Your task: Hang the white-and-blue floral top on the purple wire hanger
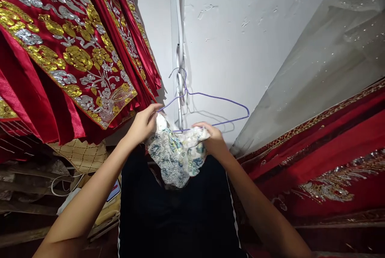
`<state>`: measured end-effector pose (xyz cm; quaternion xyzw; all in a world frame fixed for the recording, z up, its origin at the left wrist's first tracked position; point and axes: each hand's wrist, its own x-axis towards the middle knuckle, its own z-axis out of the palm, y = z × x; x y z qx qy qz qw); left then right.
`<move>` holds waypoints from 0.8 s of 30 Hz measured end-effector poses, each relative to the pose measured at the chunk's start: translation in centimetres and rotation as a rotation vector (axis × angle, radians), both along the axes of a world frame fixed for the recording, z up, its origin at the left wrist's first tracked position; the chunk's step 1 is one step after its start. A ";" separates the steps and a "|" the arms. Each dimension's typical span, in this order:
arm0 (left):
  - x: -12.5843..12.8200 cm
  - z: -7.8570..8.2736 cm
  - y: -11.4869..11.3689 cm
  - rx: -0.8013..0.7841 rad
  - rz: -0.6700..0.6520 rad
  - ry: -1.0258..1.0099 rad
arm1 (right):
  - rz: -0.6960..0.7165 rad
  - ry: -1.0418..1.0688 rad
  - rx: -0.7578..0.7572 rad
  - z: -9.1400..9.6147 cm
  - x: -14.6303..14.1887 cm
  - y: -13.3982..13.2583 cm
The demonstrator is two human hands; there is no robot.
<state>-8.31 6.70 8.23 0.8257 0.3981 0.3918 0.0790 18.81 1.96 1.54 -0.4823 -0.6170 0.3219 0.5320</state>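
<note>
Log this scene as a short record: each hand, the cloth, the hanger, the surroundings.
Left hand: grips the patterned cloth near one shoulder of the purple hanger
Right hand: grips the cloth by the hanger's lower bar
Cloth: pale, with blue-green patterning, bunched
Hanger: hook upward; support unclear
Left side: red embroidered garments
Behind: white wall

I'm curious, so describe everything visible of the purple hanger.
The purple hanger looks like coated wire, tilted, its hook uppermost before a pale wall. One rounded shoulder is bare; the other disappears by the left hand. Its lower bar runs by the right hand and ruffled garment. Whether the hook hangs on anything is unclear.
</note>
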 end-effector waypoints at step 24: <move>-1.1 -1.8 2.9 -0.109 0.120 -0.121 | 0.092 0.301 -0.113 2.8 6.8 1.9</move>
